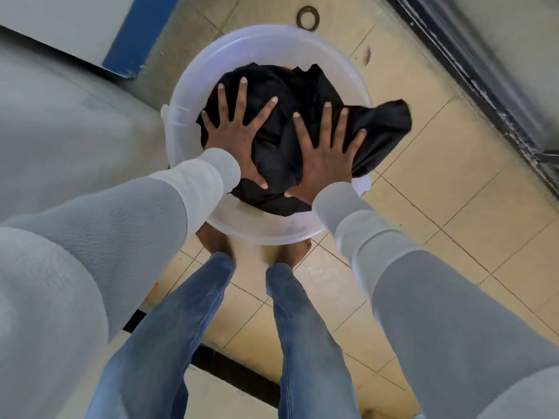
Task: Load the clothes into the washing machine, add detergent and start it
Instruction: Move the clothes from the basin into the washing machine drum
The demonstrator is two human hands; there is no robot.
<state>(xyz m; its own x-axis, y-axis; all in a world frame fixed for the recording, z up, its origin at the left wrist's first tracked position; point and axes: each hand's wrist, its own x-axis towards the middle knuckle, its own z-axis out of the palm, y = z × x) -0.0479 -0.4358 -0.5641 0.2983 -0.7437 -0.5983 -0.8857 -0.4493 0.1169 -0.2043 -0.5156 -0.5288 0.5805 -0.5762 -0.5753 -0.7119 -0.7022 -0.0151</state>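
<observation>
While the person stands over a translucent white plastic bucket [272, 37] on the tiled floor [453, 222], both hands lie flat on the black clothes [302, 86] heaped inside it. The left hand [239, 137] rests palm down on the left part of the heap, its fingers [241, 98] straight and spread wide, gripping nothing. The right hand [326, 158] lies just beside it on the right part, fingers likewise straight and fanned out, with no cloth pinched between them. The two thumbs point toward each other near the bucket's near side, close but apart.

The clothes sit crumpled in the middle of the bucket, and one fold [390, 122] hangs out over the right rim, above the floor. Whether anything lies under the black cloth cannot be told.

Grey sleeves with paler cuffs cover both arms, the left sleeve [121, 222] and the right sleeve [423, 282] reaching to the wrists. Blue jeans [181, 328] show below, and bare feet [217, 240] stand at the bucket's near rim, partly hidden by it. Beyond the bucket a dark metal ring [308, 18] is set in the floor. A pale grey body [75, 122], too blurred to name, stands to the left, with a blue band [133, 34] behind it. A dark door frame [484, 71] runs along the right.
</observation>
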